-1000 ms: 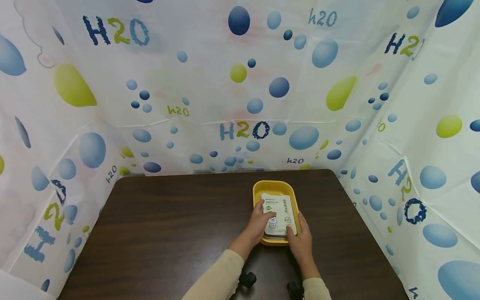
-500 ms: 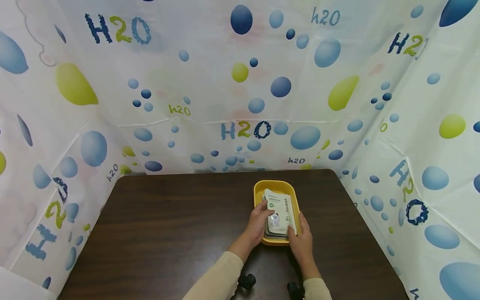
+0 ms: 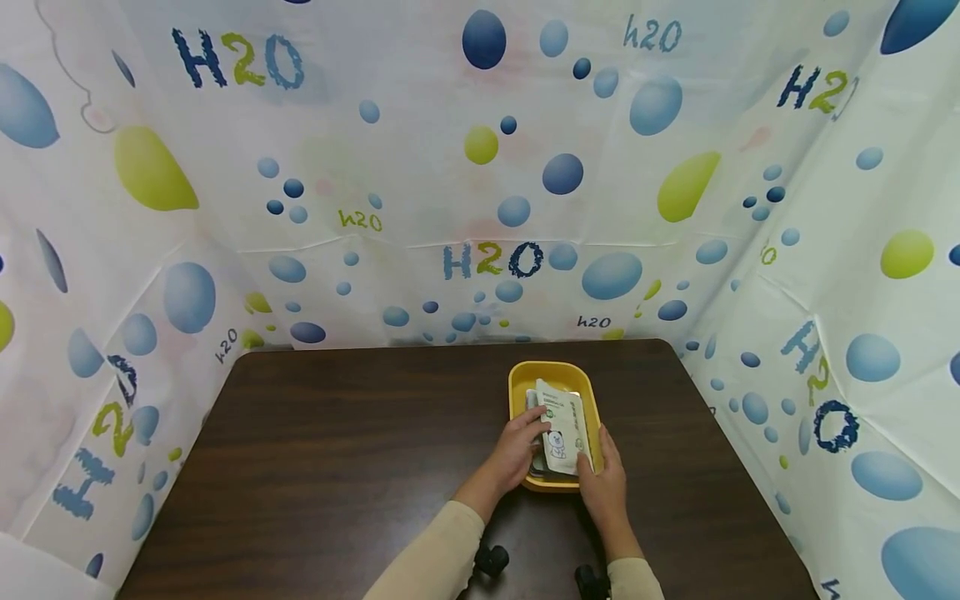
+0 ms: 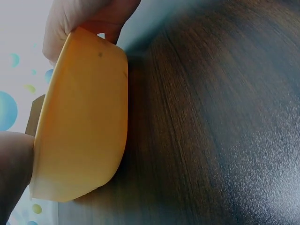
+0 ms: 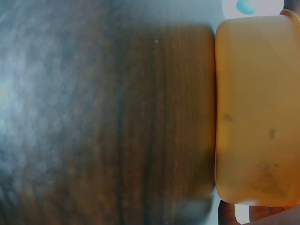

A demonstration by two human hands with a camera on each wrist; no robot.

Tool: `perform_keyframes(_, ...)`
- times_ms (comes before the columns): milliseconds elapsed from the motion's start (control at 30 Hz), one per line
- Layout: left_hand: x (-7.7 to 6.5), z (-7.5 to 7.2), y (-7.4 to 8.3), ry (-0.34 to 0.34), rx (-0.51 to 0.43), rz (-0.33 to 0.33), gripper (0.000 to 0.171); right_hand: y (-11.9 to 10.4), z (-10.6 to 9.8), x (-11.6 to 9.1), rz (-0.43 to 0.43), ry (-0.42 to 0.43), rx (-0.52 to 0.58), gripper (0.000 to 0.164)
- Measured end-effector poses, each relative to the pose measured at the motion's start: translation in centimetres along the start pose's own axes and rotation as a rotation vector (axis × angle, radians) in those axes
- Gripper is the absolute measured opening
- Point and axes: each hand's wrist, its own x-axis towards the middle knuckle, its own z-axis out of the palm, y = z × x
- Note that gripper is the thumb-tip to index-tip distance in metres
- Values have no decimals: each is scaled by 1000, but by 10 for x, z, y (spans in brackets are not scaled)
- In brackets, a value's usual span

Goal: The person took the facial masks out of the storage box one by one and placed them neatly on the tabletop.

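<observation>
A yellow tray (image 3: 522, 375) sits toward the right side of the table and holds a stack of packets (image 3: 532, 400). The top one is a white printed packet (image 3: 566, 421) with a small cartoon figure; its left side is raised and turned away from the stack. My left hand (image 3: 512, 452) pinches that left side, fingers reaching over the tray's left rim. At the right, my right hand (image 3: 604, 490) grips the tray's lower right rim, thumb over the packet's lower corner. Both wrist views show mainly the outer wall of the tray (image 4: 86, 108), with fingers (image 5: 228, 213) curled beneath one end.
The tray rests on a dark wood-grain table (image 3: 360, 433). A white curtain (image 3: 405, 167) with blue and green drops and H2O lettering surrounds its far side and both flanks. Black devices (image 3: 491, 560) show at the wrists.
The top packet has shifted right and tilted, its left side lifting off the stack and uncovering packets beneath. The left fingers have moved slightly right with it. The right hand has stayed in place.
</observation>
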Motion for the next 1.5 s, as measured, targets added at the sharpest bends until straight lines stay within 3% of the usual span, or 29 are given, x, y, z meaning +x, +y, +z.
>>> perform_keyframes(233, -2, -3, 0, -48, -93, -2, 60, 2, 1, 1, 16, 2, -7, 71)
perform_keyframes(433, -4, -5, 1, -48, -122, -8, 60, 4, 1, 1, 15, -2, -5, 72)
perform_keyframes(867, -6, -6, -3, -26, -173, 123, 65, 7, 1, 0, -4, -5, 17, 72)
perform_keyframes(1200, -9, -10, -3, 23, -198, 168, 62, 6, 0, -2, 15, -24, 9, 75)
perform_keyframes(1500, -11, -24, 10, 29, -205, 236, 62, 6, -1, -1, 25, -36, 10, 78)
